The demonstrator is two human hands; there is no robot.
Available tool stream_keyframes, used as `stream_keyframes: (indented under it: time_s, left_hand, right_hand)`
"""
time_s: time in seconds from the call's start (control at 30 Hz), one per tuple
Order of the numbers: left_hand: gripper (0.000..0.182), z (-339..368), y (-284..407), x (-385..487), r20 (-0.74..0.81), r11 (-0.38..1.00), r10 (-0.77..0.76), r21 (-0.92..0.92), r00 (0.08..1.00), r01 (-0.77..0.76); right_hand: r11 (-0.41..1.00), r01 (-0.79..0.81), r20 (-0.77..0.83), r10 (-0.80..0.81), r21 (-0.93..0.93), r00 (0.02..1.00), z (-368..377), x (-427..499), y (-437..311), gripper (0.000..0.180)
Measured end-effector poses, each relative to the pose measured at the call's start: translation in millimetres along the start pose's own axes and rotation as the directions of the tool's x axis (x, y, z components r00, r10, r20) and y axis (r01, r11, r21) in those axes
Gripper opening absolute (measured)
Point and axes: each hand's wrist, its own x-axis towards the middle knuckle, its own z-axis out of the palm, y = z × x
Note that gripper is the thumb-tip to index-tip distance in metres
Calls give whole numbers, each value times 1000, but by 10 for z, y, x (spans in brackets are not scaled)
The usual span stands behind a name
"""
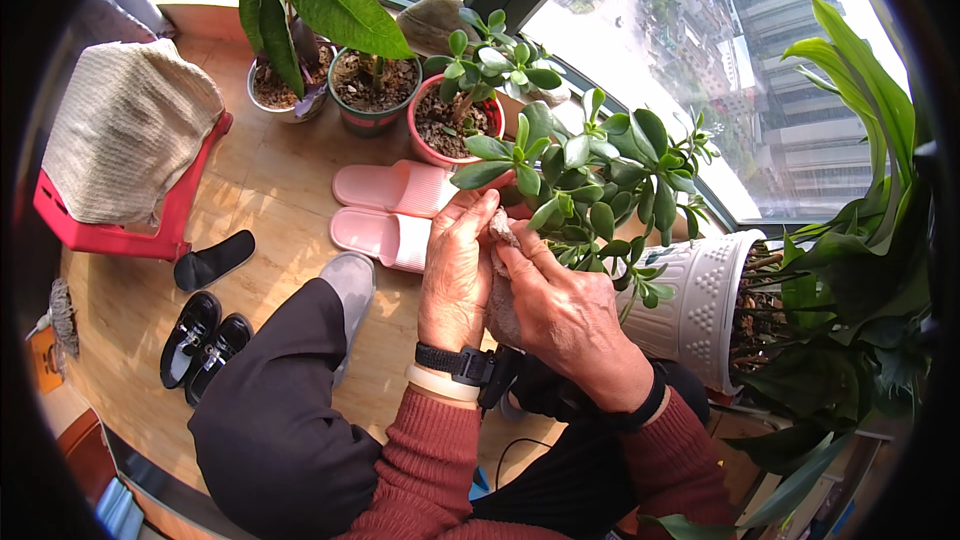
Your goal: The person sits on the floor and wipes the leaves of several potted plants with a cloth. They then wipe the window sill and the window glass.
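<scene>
A greyish-brown cloth (pixel 504 311) is bunched in my right hand (pixel 570 307), its upper end pinched between thumb and fingers. Close on the other side of that cloth end is my left hand (pixel 457 262), thumb pointing up towards the leaves. Its fingertips are partly hidden, so what they grip is unclear. Both hands are at the lower left edge of a jade plant (pixel 600 180) with thick, glossy green leaves. Some leaves overhang my fingers. The pot of this plant is hidden behind the foliage and hands.
Along the window stand a smaller jade plant in a red pot (pixel 491 111), a green pot (pixel 373 120) and a white pot (pixel 300 111). A large white planter (pixel 686 307) is at right. Pink slippers (pixel 375 232), black shoes (pixel 202 345) and a cloth-covered red stool (pixel 127 236) occupy the floor.
</scene>
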Motion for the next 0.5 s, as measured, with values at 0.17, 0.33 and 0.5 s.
stream_keyframes:
  time_s: [0.17, 0.33, 0.5]
  left_hand:
    - [31, -3, 4, 10, 99, 987, -82, -129, 992, 94]
    - [33, 38, -120, 33, 61, 983, -47, -173, 997, 57]
    - [31, -3, -130, 55, 102, 995, -6, -94, 995, 15]
  right_hand:
    - [999, -7, -138, 3, -31, 990, -34, 58, -19, 60]
    - [972, -138, -88, 123, -190, 988, 12, 72, -12, 75]
    - [974, -75, -59, 64, -215, 996, 27, 5, -10, 73]
